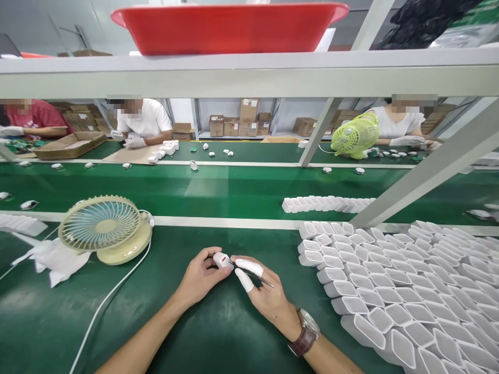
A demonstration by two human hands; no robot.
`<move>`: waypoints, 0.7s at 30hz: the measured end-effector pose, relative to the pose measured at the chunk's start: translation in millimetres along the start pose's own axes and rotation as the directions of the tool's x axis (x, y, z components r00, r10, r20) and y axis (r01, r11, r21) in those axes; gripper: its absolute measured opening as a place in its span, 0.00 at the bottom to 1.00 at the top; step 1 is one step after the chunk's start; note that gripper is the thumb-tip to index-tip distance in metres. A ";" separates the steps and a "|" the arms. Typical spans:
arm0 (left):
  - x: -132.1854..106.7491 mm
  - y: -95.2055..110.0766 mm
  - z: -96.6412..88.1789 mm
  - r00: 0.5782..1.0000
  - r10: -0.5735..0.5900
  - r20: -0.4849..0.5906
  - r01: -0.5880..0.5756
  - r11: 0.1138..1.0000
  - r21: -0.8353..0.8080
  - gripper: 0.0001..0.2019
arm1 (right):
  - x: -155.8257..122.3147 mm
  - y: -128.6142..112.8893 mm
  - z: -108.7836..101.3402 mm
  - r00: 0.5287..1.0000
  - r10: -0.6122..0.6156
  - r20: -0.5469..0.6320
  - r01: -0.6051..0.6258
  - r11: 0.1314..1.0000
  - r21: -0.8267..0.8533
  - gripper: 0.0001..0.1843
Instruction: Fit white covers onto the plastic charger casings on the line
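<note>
My left hand grips a small white plastic housing between thumb and fingers; a red mark shows on its face. White finger cots cover the thumb and a finger of my right hand. That hand is closed on thin dark tweezers, their tip at the right end of the housing. Whether the tip touches the housing I cannot tell. Both hands are just above the green bench.
Many white sleeves stand packed on the right. At left are a fan, its white cable and crumpled tissue. A slanted post and an overhead shelf frame the bench. Co-workers sit across the green belt.
</note>
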State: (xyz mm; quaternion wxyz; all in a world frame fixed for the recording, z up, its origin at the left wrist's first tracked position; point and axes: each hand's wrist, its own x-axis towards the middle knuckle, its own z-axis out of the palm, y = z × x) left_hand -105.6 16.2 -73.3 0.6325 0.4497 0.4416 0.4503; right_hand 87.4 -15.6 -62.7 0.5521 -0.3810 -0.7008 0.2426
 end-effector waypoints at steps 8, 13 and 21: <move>-0.8 -2.3 0.1 1.000 0.005 0.008 -0.006 1.000 0.022 0.30 | -2.0 4.0 2.5 1.000 0.012 0.017 -0.011 0.999 -0.043 0.15; -1.8 -3.4 -0.4 0.999 0.038 0.022 -0.040 0.997 0.062 0.28 | -0.5 2.7 1.3 0.997 -0.044 0.059 0.047 0.998 -0.047 0.17; -2.8 -8.6 1.4 1.000 0.017 -0.006 -0.016 0.988 0.153 0.26 | -0.7 1.0 -3.2 0.974 -0.154 0.168 0.177 0.976 -0.129 0.33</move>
